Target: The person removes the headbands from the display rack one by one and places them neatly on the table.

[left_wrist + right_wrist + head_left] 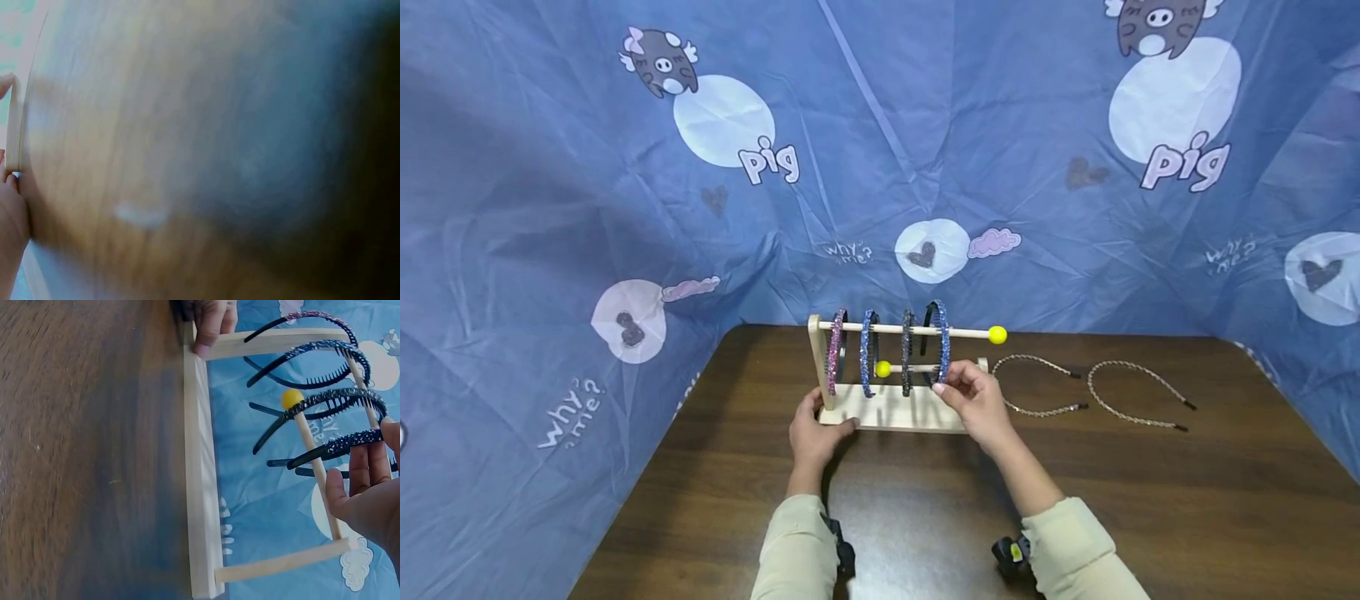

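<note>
A pale wooden headband stand (895, 410) with two rods tipped by yellow balls (997, 335) stands on the table. From its upper rod hang a pink glittery headband (835, 354), a blue one (866, 350), a black one (907, 354) and, rightmost, another blue headband (943, 333). My left hand (812, 432) grips the left end of the base, thumb along the front. The right hand (983, 407) pinches the rightmost blue headband low on its side; in the right wrist view, fingers (359, 469) lie against its band. Only a sliver of the left hand (11, 219) shows in the left wrist view.
Two thin braided, gold-toned headbands lie on the brown table (1150, 500) right of the stand: a nearer one (1037, 412) and a farther-right one (1138, 365). A blue printed cloth (865, 167) hangs behind the table and at both sides.
</note>
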`<state>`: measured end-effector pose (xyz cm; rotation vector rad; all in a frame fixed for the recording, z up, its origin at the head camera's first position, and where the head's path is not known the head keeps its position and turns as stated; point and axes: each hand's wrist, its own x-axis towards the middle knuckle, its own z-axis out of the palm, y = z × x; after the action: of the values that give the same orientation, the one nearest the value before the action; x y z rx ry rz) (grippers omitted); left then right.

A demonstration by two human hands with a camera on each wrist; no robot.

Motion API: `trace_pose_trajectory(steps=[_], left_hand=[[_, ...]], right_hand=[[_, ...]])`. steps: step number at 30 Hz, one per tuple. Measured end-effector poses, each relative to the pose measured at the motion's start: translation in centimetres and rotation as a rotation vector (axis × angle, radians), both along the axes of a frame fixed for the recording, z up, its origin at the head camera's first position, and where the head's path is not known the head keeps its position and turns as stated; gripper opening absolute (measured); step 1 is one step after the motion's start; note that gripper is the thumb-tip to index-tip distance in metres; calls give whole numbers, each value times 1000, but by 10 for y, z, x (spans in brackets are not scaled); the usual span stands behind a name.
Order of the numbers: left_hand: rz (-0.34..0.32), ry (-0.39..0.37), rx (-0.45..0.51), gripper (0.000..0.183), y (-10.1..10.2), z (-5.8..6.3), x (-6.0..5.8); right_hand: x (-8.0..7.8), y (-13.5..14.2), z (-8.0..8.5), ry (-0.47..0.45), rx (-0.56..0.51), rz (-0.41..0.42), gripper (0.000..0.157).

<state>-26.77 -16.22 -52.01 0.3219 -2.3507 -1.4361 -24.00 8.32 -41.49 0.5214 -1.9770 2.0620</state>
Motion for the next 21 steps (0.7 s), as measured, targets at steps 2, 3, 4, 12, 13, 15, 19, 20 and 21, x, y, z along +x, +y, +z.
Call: trace_pose_trajectory(steps=[2,3,4,12,13,15,19,20,21], left_hand=[[0,-4,1,75,0,0,0],[0,-7,1,75,0,0,0],[1,-11,1,76,0,0,0],[8,-25,-4,75,-1,-3,-3],[8,-28,-4,75,0,-3,-3],[7,-32,-6,75,0,-3,-3],[6,-42,-9,75,1,-2,-2],[6,-41,-10,75,1,-2,-2],[6,-40,-9,75,1,-1,-2]], right_hand=[[1,3,1,9,-12,-3,11],[0,5,-1,14,-19,-5,11],[-1,7,-2,18,-26,-6,11],[-9,21,-13,64,-54,-36,12],[-8,22,-12,66,-57,-41,12],[-6,25,-11,67,-66,-46,12],[1,28,-2,63,-74,-58,12],[2,30,-1,63,-74,-62,12],[3,31,-1,67,-72,-66,12]])
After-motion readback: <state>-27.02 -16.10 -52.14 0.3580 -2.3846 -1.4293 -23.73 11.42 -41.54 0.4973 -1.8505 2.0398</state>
